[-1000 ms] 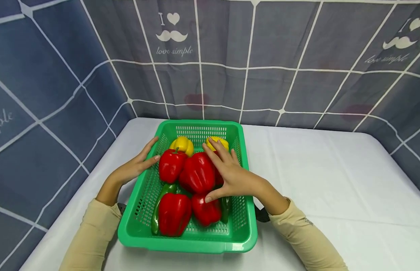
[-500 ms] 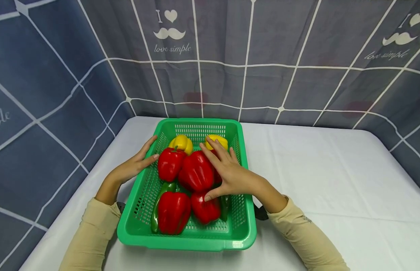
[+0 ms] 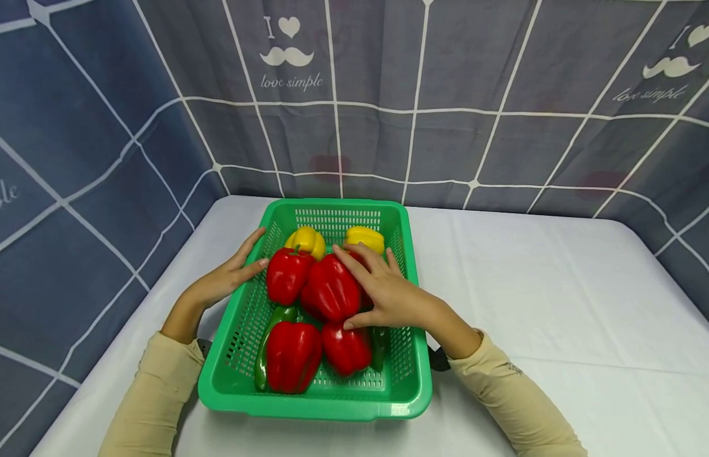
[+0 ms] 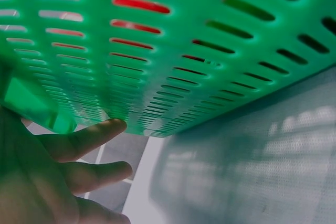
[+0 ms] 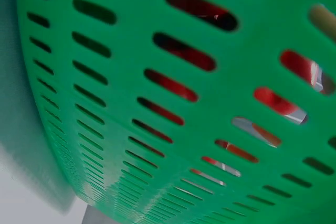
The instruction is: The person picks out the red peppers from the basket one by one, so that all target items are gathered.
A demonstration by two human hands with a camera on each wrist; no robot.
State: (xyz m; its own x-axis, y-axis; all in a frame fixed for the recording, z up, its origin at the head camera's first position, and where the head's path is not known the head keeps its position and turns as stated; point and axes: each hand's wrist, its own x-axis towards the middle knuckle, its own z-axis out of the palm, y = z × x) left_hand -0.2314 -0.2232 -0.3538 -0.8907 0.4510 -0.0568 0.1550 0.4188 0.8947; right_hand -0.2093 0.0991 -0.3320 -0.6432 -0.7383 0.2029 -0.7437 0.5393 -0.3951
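Observation:
My right hand (image 3: 394, 295) reaches over the right rim of the green basket (image 3: 417, 355). It grips a large red bell pepper (image 3: 330, 289) in the middle, thumb at the near end and fingertips at the far end. Partly hidden under this hand is another red pepper. Against the left rim rests my left hand (image 3: 219, 285), its thumb crossing inward near a stemmed red pepper (image 3: 287, 276). In the left wrist view its fingers (image 4: 97, 177) lie straight and spread outside the slotted wall. The right wrist view shows only the basket's side, with red through the slots.
Two yellow peppers (image 3: 364, 238) lie at the basket's far end. Nearer are two red peppers (image 3: 293, 357), with long green peppers (image 3: 265, 355) along both sides. A white-covered table (image 3: 548, 292) extends rightward, and a grey-blue checked curtain (image 3: 457, 146) hangs behind and at the sides.
My right hand's fingertips and thumb have drawn closer together around the middle red pepper, uncovering more of the right yellow pepper. My left hand stays at the rim.

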